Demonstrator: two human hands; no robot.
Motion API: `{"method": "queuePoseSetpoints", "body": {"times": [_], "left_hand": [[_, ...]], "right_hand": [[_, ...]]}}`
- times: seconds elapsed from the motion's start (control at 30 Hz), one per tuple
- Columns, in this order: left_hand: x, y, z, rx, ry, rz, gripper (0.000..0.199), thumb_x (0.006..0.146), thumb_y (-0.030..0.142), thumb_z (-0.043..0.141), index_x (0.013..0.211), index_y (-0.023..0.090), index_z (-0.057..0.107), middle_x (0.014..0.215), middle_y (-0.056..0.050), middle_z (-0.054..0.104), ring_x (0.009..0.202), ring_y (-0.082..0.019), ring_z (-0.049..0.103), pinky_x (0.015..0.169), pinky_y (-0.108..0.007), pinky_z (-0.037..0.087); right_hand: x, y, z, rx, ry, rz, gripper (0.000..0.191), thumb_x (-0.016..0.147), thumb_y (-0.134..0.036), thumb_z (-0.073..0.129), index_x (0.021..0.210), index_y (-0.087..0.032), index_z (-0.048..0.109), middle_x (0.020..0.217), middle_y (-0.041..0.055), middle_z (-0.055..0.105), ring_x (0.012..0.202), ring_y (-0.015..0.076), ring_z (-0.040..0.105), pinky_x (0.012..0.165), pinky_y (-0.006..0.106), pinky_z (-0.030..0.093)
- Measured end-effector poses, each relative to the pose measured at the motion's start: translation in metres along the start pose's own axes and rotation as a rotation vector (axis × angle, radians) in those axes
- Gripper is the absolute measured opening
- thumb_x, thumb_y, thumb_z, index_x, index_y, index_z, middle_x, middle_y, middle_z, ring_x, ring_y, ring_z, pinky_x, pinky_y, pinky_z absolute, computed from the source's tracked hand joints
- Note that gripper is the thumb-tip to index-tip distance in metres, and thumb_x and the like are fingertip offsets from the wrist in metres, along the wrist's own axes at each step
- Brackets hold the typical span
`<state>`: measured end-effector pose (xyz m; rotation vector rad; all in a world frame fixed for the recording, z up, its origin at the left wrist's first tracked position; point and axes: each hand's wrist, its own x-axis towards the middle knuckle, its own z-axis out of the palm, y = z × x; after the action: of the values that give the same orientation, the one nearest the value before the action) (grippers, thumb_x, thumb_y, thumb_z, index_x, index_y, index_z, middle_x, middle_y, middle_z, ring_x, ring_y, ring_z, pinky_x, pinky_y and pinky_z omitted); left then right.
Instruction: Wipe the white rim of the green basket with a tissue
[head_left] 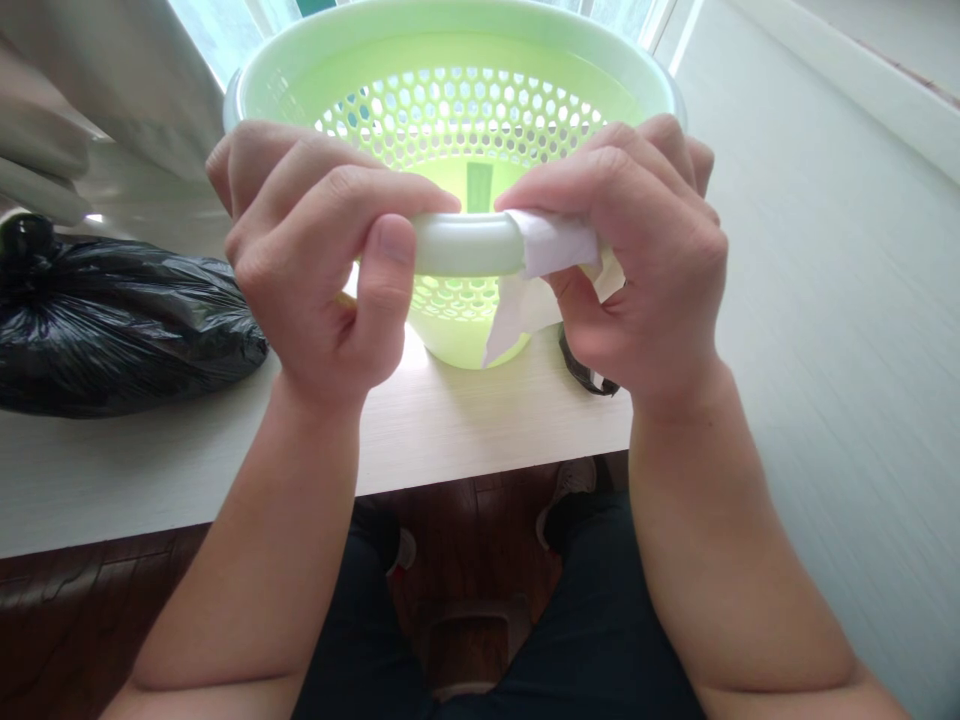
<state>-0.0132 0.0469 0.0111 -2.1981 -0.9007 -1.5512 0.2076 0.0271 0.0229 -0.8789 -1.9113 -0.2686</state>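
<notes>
A light green plastic basket [469, 243] with a pale, rounded rim and a wall of honeycomb holes stands on the pale surface before me. My left hand [319, 240] is closed around the near rim, fingers over the top and thumb against the front. On the same rim, to the right, my right hand [649, 240] pinches a thin white tissue [559, 240] folded over the edge. One corner of the tissue hangs below the rim, in front of the basket's wall. Inside the basket, a darker green rectangle [479, 187] shows on the far wall.
A tied black plastic bag [127, 330] lies at the left, near a grey-white curtain [112, 90]. A small black object [585, 370], partly hidden by my right hand, rests near the front edge. Another pale surface [825, 330] extends along the right.
</notes>
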Motion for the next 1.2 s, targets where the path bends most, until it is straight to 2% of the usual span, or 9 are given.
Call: {"method": "queuePoseSetpoints", "body": {"times": [0.2,0.47,0.63,0.8,1.2], "left_hand": [[0.000,-0.003,0.002,-0.004,0.018,0.021,0.036,0.104,0.035,0.041,0.101,0.028,0.076,0.082,0.000,0.062,0.095,-0.018,0.067,0.098,-0.054,0.052],[-0.001,0.001,0.001,-0.006,0.007,-0.022,0.036,0.105,0.036,0.041,0.101,0.029,0.076,0.083,0.000,0.062,0.097,-0.021,0.068,0.101,-0.057,0.050],[0.000,0.002,0.002,-0.014,0.023,-0.002,0.037,0.106,0.037,0.041,0.099,0.028,0.076,0.082,0.001,0.061,0.094,-0.018,0.068,0.100,-0.054,0.049],[0.001,0.003,0.002,-0.006,0.026,0.003,0.037,0.106,0.035,0.040,0.099,0.025,0.075,0.081,0.001,0.059,0.096,-0.016,0.067,0.099,-0.051,0.048],[-0.002,0.003,0.002,0.015,0.020,-0.039,0.037,0.105,0.036,0.041,0.101,0.030,0.077,0.083,-0.001,0.061,0.099,-0.022,0.067,0.102,-0.060,0.051]], "right_hand": [[-0.001,-0.002,0.004,-0.018,0.010,0.042,0.017,0.094,-0.030,0.054,0.101,-0.038,0.068,0.094,-0.0005,0.072,0.098,0.0273,0.064,0.098,0.046,0.043],[-0.001,-0.007,0.005,-0.044,0.029,0.049,0.017,0.092,-0.026,0.054,0.099,-0.035,0.067,0.091,0.0009,0.070,0.096,0.0274,0.063,0.096,0.046,0.044],[-0.001,-0.010,0.004,-0.034,0.055,0.027,0.019,0.091,-0.019,0.055,0.098,-0.033,0.067,0.089,-0.0005,0.070,0.093,0.0244,0.063,0.093,0.043,0.044],[-0.001,-0.009,0.004,-0.037,0.060,0.009,0.019,0.091,-0.019,0.055,0.098,-0.033,0.066,0.089,-0.0001,0.070,0.092,0.0249,0.063,0.092,0.044,0.045],[0.000,-0.012,0.003,-0.039,0.038,0.044,0.018,0.093,-0.020,0.054,0.098,-0.033,0.066,0.090,-0.0007,0.070,0.094,0.0234,0.063,0.095,0.043,0.045]]}}
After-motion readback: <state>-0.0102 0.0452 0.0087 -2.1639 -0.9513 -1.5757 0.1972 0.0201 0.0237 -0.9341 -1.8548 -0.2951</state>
